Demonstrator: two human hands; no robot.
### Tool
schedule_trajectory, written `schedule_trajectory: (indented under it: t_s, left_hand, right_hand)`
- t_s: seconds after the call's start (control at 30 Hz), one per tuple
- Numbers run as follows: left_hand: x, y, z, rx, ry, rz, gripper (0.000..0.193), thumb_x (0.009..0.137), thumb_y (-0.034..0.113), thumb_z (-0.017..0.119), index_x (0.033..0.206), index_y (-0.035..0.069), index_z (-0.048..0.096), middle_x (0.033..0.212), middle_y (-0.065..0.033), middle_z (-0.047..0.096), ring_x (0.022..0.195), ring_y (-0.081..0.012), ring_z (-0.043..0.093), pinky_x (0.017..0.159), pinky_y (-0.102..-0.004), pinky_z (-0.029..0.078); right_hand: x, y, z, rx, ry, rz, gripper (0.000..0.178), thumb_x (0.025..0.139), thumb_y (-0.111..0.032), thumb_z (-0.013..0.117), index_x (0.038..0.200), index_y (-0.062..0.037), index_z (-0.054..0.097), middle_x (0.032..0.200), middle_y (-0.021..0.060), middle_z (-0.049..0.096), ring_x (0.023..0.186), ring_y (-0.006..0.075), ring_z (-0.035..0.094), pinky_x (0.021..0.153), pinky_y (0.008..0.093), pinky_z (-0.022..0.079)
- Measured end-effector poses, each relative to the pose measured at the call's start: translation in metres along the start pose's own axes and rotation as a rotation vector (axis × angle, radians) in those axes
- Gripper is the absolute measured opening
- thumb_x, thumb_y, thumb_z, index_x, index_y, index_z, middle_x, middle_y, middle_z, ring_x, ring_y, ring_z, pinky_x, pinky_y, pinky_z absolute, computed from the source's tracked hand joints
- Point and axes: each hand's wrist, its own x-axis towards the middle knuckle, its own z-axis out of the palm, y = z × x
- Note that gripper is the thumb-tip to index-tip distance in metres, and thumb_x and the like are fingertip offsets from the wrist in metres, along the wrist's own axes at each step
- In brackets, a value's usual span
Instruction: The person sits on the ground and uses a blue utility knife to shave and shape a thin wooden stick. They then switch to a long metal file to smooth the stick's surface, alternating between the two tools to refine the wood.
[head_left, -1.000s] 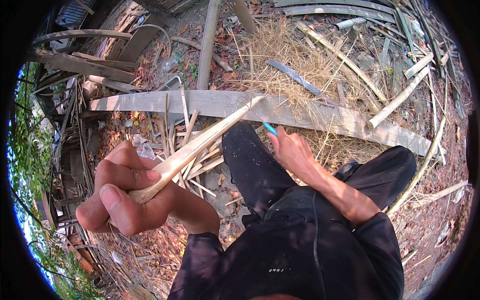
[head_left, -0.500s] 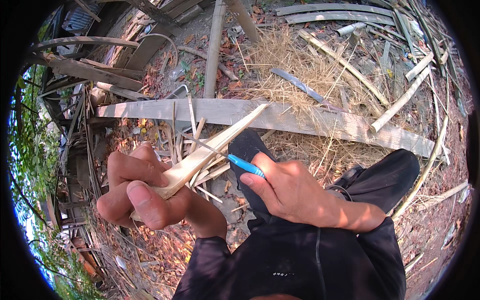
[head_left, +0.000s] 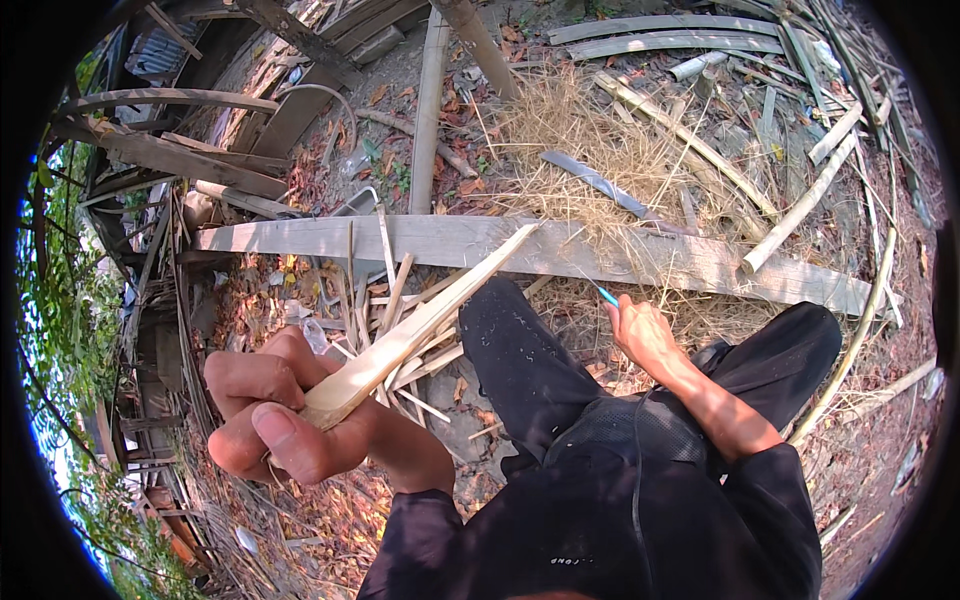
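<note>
Between the thumb and fingers of my left hand (head_left: 285,410) is the thick end of a pale, tapered strip of wood or bamboo (head_left: 415,325). Its narrow tip points up and away, overlapping the view of the grey plank. My right hand (head_left: 642,335) is closed round a small knife with a blue handle (head_left: 608,297), held over my right leg and apart from the strip. The thin blade points toward the plank and shows only faintly. Most of the handle is hidden in my fingers.
A long grey plank (head_left: 430,240) crosses in front of my knees. Beyond it a large dark blade (head_left: 597,183) lies on dry straw (head_left: 560,115). Cut sticks (head_left: 425,362) are piled beneath the strip. Poles (head_left: 805,218) lie at right; stacked timber (head_left: 190,160) stands at left.
My right hand has drawn the knife off the strip and moved away to the right. My left hand still grips the strip, shifted only slightly.
</note>
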Motion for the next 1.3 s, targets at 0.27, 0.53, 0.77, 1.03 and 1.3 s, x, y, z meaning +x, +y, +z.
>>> schedule_trajectory:
  t_s: [0.27,0.53,0.77,1.03,1.3]
  left_hand:
    - [0.001,-0.008,-0.003,0.072,-0.098,0.122,0.023,0.083,0.015,0.044,0.070,0.006,0.028,0.057,-0.0054,0.029,0.040,-0.0039,0.014,0.031,-0.0187,0.009]
    - [-0.001,-0.002,0.008,0.266,-0.122,0.088,0.057,0.092,0.059,0.034,0.076,0.005,0.033,0.061,-0.0040,0.031,0.047,-0.0056,0.020,0.035,-0.0171,0.011]
    - [0.008,-0.007,0.002,0.235,-0.133,0.100,0.049,0.096,0.049,0.035,0.073,0.006,0.028,0.058,-0.0032,0.028,0.049,-0.0071,0.020,0.035,-0.0175,0.010]
    - [0.005,-0.006,0.007,0.221,-0.002,0.025,0.039,0.093,0.028,0.040,0.065,0.010,0.020,0.053,0.0004,0.021,0.050,-0.0085,0.022,0.033,-0.0169,0.012]
    - [0.008,-0.011,0.006,0.237,0.040,0.002,0.036,0.092,0.025,0.039,0.066,0.010,0.017,0.053,-0.0003,0.020,0.050,-0.0088,0.021,0.032,-0.0169,0.012]
  right_hand:
    - [-0.021,-0.147,-0.140,0.569,-0.089,-0.300,0.028,0.094,-0.027,0.052,0.085,-0.0004,0.047,0.050,0.0184,0.049,0.047,0.0400,0.053,0.043,0.0455,0.040]
    - [-0.035,-0.188,-0.176,0.593,-0.230,-0.452,0.030,0.093,-0.027,0.053,0.084,0.0000,0.044,0.055,0.0164,0.055,0.050,0.0377,0.057,0.041,0.0428,0.044]
    - [-0.001,-0.014,-0.021,-0.018,-0.075,-0.033,0.033,0.095,-0.028,0.046,0.086,0.0029,0.054,0.058,0.0217,0.059,0.053,0.0390,0.060,0.048,0.0498,0.047]
    - [-0.005,-0.127,-0.122,0.470,-0.054,-0.236,0.037,0.095,-0.033,0.047,0.089,0.0036,0.051,0.049,0.0196,0.053,0.048,0.0412,0.055,0.046,0.0493,0.042]
    - [0.007,-0.153,-0.099,0.527,-0.032,-0.372,0.031,0.094,-0.028,0.050,0.085,0.0011,0.047,0.052,0.0193,0.053,0.049,0.0403,0.054,0.043,0.0457,0.041]
